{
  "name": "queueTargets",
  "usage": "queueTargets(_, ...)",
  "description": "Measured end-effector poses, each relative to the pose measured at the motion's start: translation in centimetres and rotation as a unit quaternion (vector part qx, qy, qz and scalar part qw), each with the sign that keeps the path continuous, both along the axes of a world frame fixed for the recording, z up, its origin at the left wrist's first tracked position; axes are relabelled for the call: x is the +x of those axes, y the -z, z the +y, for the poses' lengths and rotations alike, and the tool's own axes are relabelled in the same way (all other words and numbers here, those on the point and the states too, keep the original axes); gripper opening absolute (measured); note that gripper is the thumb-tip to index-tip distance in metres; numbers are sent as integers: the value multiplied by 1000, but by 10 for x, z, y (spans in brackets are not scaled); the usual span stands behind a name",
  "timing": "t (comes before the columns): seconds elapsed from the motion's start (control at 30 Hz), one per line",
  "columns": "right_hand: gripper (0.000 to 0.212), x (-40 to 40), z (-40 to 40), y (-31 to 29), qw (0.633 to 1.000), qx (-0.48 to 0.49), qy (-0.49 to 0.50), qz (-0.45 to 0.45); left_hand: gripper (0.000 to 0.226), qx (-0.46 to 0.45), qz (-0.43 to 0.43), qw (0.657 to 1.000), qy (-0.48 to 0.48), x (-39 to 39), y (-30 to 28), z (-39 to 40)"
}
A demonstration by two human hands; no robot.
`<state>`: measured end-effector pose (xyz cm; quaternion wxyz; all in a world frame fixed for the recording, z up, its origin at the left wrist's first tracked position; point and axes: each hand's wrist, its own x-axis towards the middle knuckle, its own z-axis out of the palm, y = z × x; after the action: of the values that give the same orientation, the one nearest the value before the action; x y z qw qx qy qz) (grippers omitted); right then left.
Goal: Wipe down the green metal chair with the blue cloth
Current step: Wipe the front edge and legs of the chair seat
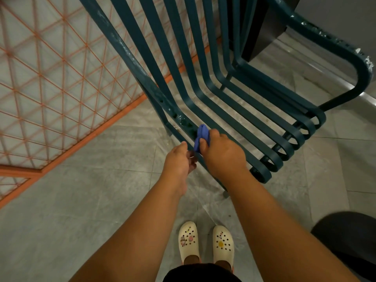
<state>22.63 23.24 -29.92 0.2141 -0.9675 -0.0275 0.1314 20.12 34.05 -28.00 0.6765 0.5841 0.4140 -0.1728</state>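
Right hand (221, 153): fingers pinched the bunched blue cloth (200, 137) onto the green chair (234, 102) side rail.
Left hand (179, 159): curled beside it; closure unclear.
Advice: press firmly, sliding rail-long away from the grip.

The slatted metal chair (203, 94) is dark teal-green with white chipped flecks on its armrest. The crumpled cloth (200, 137) is blue. The wire lattice fence (61, 78) is orange. Cream perforated clogs (206, 242) carry colourful charms on grey marbled floor tiles (101, 190).
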Motion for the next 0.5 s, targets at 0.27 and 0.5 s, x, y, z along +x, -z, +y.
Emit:
queueTargets(0.27,58,-26,-18,15,969,-48,-216,-107,35,-10,7,1000,-15,-5,0,6)
queueTargets(0.5,57,-6,13,-1,992,-69,-98,-43,41,-9,11,999,-47,-5,-4,15)
